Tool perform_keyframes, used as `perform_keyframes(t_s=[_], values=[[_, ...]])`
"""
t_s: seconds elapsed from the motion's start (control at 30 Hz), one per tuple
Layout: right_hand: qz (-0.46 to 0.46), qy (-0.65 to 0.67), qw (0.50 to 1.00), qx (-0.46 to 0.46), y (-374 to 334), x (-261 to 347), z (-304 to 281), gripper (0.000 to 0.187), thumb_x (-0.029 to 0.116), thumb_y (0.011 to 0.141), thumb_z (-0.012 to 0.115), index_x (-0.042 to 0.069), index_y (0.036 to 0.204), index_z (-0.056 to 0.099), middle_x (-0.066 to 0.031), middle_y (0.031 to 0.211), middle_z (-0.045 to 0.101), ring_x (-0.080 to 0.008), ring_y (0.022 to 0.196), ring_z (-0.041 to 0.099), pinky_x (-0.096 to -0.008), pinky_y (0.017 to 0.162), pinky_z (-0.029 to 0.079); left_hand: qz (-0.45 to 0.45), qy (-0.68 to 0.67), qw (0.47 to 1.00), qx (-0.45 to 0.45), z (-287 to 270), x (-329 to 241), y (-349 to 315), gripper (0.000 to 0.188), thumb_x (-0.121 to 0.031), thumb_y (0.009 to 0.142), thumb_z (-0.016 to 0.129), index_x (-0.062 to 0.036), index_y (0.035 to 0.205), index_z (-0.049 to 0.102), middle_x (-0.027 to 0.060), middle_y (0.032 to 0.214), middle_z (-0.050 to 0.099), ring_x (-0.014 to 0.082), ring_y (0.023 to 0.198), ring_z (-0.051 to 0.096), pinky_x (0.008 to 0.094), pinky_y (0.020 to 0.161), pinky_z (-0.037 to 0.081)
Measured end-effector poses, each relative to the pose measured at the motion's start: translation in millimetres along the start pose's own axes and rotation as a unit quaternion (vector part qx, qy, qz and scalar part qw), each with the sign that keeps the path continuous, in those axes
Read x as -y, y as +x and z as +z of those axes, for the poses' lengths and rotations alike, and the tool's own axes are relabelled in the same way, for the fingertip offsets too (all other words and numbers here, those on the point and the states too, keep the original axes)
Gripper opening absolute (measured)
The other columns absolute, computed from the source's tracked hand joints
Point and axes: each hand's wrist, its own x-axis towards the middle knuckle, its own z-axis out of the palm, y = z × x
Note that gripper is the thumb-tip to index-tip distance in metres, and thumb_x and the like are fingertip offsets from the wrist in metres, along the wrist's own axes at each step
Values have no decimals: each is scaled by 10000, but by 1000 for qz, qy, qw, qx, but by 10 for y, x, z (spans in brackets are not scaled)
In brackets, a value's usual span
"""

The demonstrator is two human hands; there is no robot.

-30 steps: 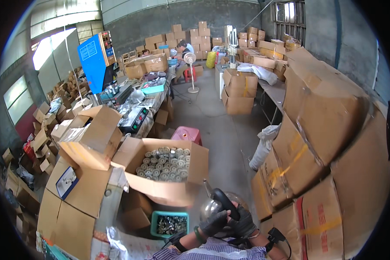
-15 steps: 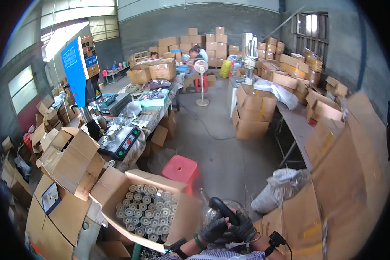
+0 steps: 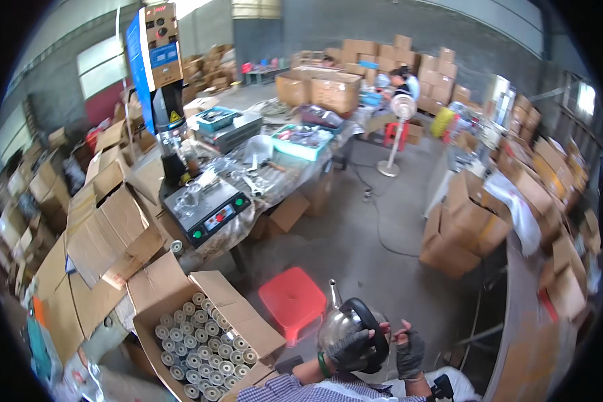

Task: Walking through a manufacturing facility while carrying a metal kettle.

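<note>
Head view, kettle [image 3: 333, 327]: near red stool [image 3: 292, 297]
Left hand [image 3: 347, 350]: grasping its handle [image 3: 368, 317]
Right hand [image 3: 410, 353]: released, just beside
Kettle parts: spout [image 3: 335, 293], handle already attached; what remains cannot be told

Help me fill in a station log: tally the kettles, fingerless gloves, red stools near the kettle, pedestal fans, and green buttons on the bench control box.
Metal kettle: 1
Fingerless gloves: 2
Red stool near the kettle: 1
Pedestal fan: 1
Green buttons on the control box: 2
Total: 7
</note>
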Motion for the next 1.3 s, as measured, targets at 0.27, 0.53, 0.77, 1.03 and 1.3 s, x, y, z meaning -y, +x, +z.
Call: perform_keyframes(t_s=[0.27, 0.53, 0.77, 1.03, 1.3], values=[[102, 145, 983, -52, 2165, -1182, -308, 232, 112, 851, 560, 35, 1070, 552, -4, 729, 487, -91, 623, 525, -234, 576, 460, -109, -197, 969, -101, -742, -463, 2423, 657, -305, 860, 576, 39, 1353, 310, 147, 1398, 357, 223, 1305, 325, 349, 1084, 259], [238, 271, 931, 58, 4350, -2646, -672, 253, 149, 884, 540, 31, 1107, 541, -19, 692, 550, -76, 584, 535, -225, 534, 451, 73, -8, 974, -213, -1350, -723, 4990, 629, -364, 737, 746, 28, 1139, 463, 150, 1084, 567, 294, 1057, 560, 406, 979, 431], [261, 192, 937, 130, 6661, -3424, -812, 314, 181, 851, 610, 55, 1131, 541, 10, 679, 529, -67, 558, 519, -223, 522, 458, 27, 234, 940, -247, -2189, -773, 7024, 420, -285, 848, 605, -35, 1177, 531, 191, 1312, 460, 363, 1280, 354, 463, 1093, 225], [54, 111, 977, 176, 9229, -3819, -441, 467, 281, 782, 697, 54, 1163, 549, -87, 871, 631, -165, 796, 606, -305, 732, 481, 32, 206, 959, -191, -3241, -765, 9480, 496, -326, 813, 657, -37, 1188, 511, 176, 1295, 477, 352, 1271, 369, 465, 1090, 235], [-6, -22, 987, 157, 11606, -4205, -711, 668, 417, 721, 685, 81, 1258, 475, -148, 1105, 571, -328, 978, 569, -392, 848, 444, -114, -66, 981, -146, -3715, -896, 11986, 632, -377, 760, 700, -59, 1245, 448, 166, 1279, 472, 332, 1213, 426, 440, 1080, 275]])
